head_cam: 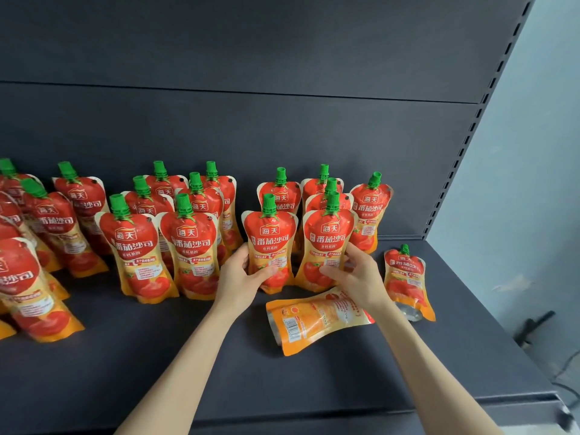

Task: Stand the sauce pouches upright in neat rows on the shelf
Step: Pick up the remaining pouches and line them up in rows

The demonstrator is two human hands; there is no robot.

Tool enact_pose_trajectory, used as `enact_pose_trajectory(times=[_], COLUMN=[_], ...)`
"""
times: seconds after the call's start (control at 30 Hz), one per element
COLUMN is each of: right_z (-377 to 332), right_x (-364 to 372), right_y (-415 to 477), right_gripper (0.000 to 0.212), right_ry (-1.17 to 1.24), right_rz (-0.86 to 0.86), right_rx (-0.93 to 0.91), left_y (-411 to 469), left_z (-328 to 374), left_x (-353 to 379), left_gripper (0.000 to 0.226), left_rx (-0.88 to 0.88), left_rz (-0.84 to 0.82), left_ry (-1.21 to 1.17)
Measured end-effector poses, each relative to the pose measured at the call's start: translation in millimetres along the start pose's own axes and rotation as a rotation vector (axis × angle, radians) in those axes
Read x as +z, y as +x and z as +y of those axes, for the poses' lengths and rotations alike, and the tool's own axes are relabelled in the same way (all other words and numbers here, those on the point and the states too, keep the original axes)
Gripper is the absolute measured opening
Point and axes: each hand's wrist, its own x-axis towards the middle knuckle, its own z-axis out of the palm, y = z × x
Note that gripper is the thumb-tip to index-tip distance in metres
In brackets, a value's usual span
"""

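Several red and orange sauce pouches with green caps stand upright in rows on the dark shelf [175, 356]. My left hand [241, 277] grips the lower part of an upright front pouch [270, 237]. Beside it, my right hand [357, 274] grips the lower part of the neighbouring upright pouch [328, 240]. One pouch [314, 318] lies flat on its front just under my right hand, its barcode up. Another pouch [406, 277] lies tilted back at the far right.
The shelf's dark back panel [251, 120] rises behind the rows. A slotted upright [470, 146] bounds the shelf at the right, with a pale wall [533, 152] beyond. More pouches [28, 277] crowd the left side. The shelf's front lip [376, 406] runs along the bottom.
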Motion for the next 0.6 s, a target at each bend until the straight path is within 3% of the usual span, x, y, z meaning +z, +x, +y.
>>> enact_pose_trajectory(times=[0.6], right_z=[-2.1], right_x=[1.2], right_y=[1.0], right_gripper=[0.036], right_ry=[-0.04], right_rz=[-0.023], right_rx=[0.021], left_y=[-2.0], left_z=[-9.4], left_x=[-0.1], left_gripper=[0.065], left_rx=[-0.039], left_rz=[0.002], left_ry=[0.044])
